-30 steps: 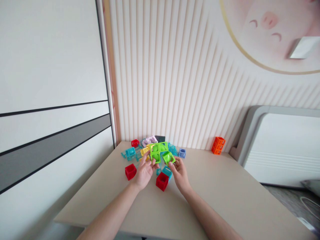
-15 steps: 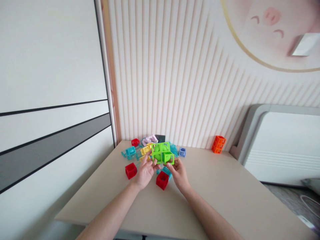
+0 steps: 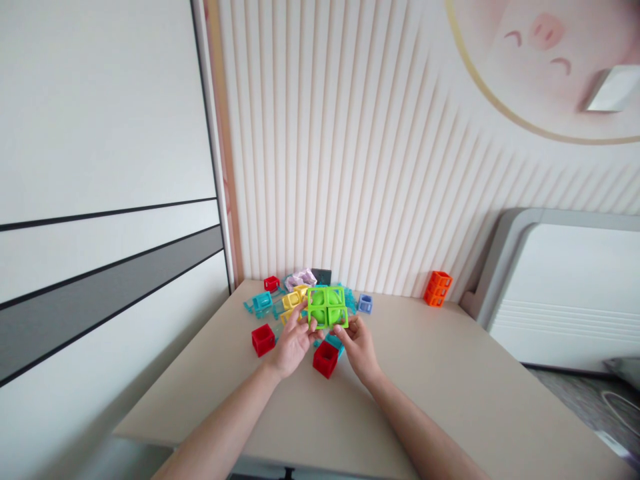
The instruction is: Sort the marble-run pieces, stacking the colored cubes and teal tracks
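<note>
Green cube blocks [image 3: 327, 307] form a square two wide and two high, held up above the table. My left hand [image 3: 294, 341] grips their lower left side, with its fingers partly behind them. On the lower right cube, my right hand [image 3: 356, 343] pinches with thumb and fingers. Below the green square, between my wrists, a red cube block [image 3: 325, 360] sits on the table against a teal block [image 3: 334, 343]. Another red cube block [image 3: 263, 340] lies left of my left hand.
Behind my hands on the table [image 3: 440, 380] are yellow blocks [image 3: 291, 300], a teal block [image 3: 261, 304], a small red block [image 3: 271, 284], a crumpled lilac item [image 3: 301, 279] and a blue block [image 3: 365, 304]. An orange block stack [image 3: 438, 289] stands by the wall at right.
The lower right green cube, tilted and jutting out before, now lies flush with the others in the square. Both hands have stayed almost in place.
</note>
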A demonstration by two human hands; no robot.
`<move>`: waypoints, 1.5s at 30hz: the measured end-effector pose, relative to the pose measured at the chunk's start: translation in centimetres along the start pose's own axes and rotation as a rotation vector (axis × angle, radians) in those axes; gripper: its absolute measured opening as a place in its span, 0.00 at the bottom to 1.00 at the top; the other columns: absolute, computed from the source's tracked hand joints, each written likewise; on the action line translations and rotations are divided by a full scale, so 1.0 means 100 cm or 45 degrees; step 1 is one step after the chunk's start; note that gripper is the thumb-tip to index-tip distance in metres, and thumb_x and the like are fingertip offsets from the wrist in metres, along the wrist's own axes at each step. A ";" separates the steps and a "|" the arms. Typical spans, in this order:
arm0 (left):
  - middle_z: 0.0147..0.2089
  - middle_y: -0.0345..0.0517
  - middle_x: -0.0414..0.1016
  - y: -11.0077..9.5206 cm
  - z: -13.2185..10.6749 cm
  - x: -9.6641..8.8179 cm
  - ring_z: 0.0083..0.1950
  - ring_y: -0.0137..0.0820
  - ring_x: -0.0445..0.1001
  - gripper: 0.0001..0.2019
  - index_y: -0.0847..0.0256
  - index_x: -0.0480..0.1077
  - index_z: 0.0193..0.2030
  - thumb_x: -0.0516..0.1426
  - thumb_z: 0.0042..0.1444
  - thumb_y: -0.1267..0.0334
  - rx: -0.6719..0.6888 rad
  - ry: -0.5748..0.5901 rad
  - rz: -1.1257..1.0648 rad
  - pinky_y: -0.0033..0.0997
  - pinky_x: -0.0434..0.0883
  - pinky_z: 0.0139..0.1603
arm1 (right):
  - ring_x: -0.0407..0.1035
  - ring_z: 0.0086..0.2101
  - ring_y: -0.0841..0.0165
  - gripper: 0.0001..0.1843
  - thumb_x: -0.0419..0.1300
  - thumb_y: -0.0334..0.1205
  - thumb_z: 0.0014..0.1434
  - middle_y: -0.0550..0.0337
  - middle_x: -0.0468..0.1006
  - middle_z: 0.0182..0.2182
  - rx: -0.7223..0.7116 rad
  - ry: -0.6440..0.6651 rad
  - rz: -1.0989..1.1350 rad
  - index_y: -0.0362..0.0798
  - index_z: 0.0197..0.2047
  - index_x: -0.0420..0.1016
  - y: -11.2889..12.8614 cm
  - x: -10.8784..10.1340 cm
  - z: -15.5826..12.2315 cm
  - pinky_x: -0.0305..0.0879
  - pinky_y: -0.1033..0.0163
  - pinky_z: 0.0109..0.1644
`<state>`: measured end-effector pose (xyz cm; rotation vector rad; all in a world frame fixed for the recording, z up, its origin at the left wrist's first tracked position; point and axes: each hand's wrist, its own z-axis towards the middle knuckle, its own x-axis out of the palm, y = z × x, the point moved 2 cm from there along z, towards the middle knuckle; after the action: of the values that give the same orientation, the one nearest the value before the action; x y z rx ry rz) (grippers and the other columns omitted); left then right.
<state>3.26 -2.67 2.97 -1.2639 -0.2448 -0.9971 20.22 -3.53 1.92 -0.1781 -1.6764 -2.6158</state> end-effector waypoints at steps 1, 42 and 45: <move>0.34 0.38 0.70 0.000 0.000 0.000 0.38 0.32 0.74 0.25 0.51 0.62 0.59 0.62 0.56 0.64 0.001 0.007 0.002 0.38 0.69 0.48 | 0.77 0.32 0.61 0.20 0.68 0.56 0.54 0.59 0.79 0.31 -0.006 -0.003 -0.021 0.51 0.34 0.66 0.000 -0.001 0.000 0.75 0.54 0.40; 0.34 0.35 0.71 0.006 -0.005 0.001 0.35 0.30 0.77 0.32 0.51 0.59 0.64 0.64 0.55 0.69 -0.269 0.182 0.084 0.33 0.72 0.44 | 0.75 0.45 0.59 0.41 0.72 0.47 0.52 0.58 0.79 0.48 0.149 -0.018 0.290 0.57 0.65 0.60 0.024 -0.002 -0.002 0.75 0.56 0.47; 0.35 0.36 0.71 0.006 -0.004 0.001 0.35 0.30 0.77 0.31 0.51 0.59 0.64 0.64 0.55 0.69 -0.267 0.186 0.091 0.33 0.72 0.45 | 0.75 0.45 0.60 0.40 0.72 0.47 0.51 0.58 0.79 0.47 0.148 -0.028 0.279 0.56 0.64 0.62 0.024 -0.001 -0.002 0.75 0.56 0.47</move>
<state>3.58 -3.09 2.46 -1.3722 0.0187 -1.0684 20.50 -4.68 4.02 -0.3658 -1.7020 -2.3614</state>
